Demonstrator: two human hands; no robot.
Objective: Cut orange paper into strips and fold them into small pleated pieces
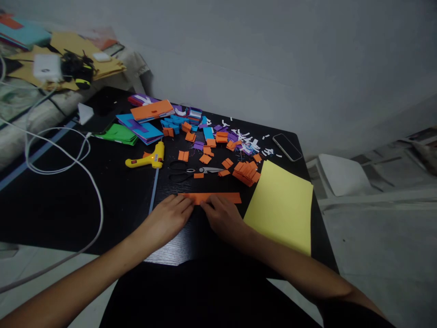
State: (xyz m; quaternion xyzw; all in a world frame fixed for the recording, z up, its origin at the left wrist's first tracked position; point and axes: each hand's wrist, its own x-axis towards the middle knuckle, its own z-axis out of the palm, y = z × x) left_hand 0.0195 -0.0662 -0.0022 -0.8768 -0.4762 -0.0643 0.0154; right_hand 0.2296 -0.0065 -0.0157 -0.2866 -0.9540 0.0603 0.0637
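Note:
A long orange paper strip (232, 197) lies crosswise on the black table in front of me. My left hand (173, 212) is closed on its left part, fingertips pressed to the paper. With fingers bent, my right hand (223, 215) grips the strip near its middle, thumb toward the left hand. Parts of the paper are hidden under the fingers. Just beyond lie black-handled scissors (194, 171), blades pointing right. Small folded orange paper pieces (246, 173) are heaped past the strip's right end, and others are scattered around the scissors.
A yellow glue gun (150, 157) lies left of the scissors. Yellow paper sheets (283, 205) rest at the right, below a phone (287, 147). Folded coloured paper (152, 110) and white scraps (247, 140) cover the back. A white cable (97, 187) loops across the left.

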